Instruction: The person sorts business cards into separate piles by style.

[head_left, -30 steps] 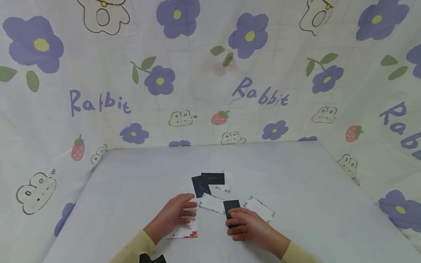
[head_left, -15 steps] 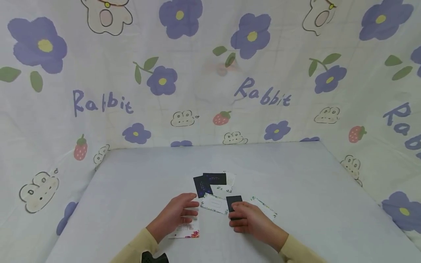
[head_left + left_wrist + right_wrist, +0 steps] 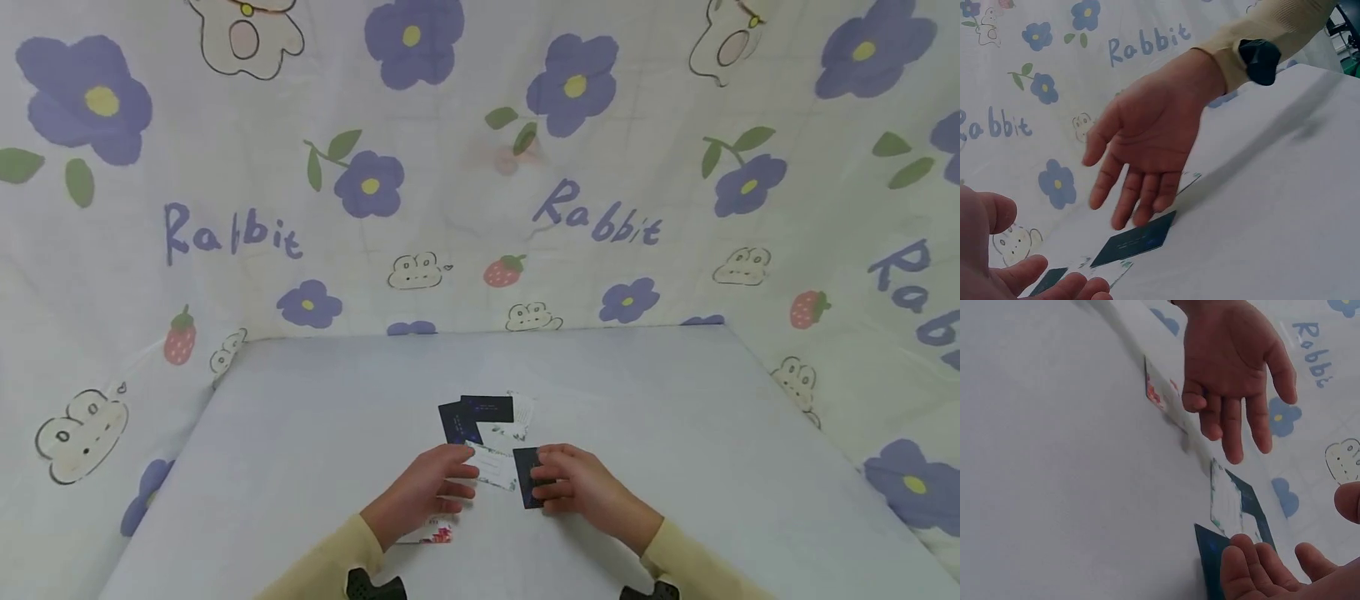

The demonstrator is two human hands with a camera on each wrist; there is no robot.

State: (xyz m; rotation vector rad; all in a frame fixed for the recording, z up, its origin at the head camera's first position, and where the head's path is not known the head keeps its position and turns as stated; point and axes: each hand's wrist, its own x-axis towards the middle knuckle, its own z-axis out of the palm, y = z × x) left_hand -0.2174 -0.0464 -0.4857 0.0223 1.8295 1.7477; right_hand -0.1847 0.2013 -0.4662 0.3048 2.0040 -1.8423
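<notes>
"Rabbit" is lettered on the cloth (image 3: 450, 196) behind the desk (image 3: 322, 408); left hand (image 3: 422, 492) and right hand (image 3: 596, 487) are loosely spread, the right's fingers over a dark card (image 3: 525, 483), its print illegible, well in from the desk's far edge. The left partly hides a red-flowered card (image 3: 437, 532); only the wrist views show palms (image 3: 1157, 128).

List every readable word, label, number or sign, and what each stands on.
"Rabbit": on the patterned cloth, back right.
"Ralbit": same cloth, back left; apparently "Rabbit" caught in a fold.
"Rab": same cloth, cut off at the head view's right edge.
Dark cards: print too small to read.
Leaf-bordered white cards: too small to read.
Red-flowered card: partly hidden, unreadable.
</notes>
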